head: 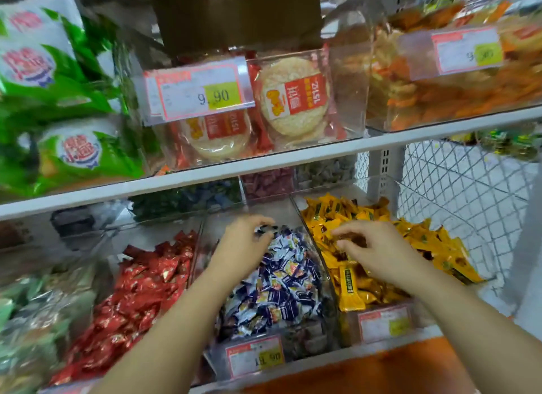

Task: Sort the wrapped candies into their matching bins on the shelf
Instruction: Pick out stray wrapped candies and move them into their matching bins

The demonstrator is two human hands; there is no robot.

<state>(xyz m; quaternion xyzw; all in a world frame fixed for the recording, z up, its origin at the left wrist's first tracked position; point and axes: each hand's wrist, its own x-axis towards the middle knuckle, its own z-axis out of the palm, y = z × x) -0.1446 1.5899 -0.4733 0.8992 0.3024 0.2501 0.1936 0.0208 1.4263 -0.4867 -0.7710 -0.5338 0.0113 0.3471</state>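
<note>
- The single view comes from a camera on the person's head, which faces forward and down at the shelf.
- It is close: both forearms enter from the bottom edge, and the left hand and right hand lie near the middle.
- The wide lens bends the shelf into slanted lines, and the left side is blurred.

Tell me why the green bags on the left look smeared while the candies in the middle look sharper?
Head view: the green bags and the frame's outer edges are streaked by motion blur. The blue-and-white candies near the centre are crisper. The shelf edge slants and bows from the wide-angle lens. Lighting is flat, with a faint sheen on the clear bin wall.
</note>
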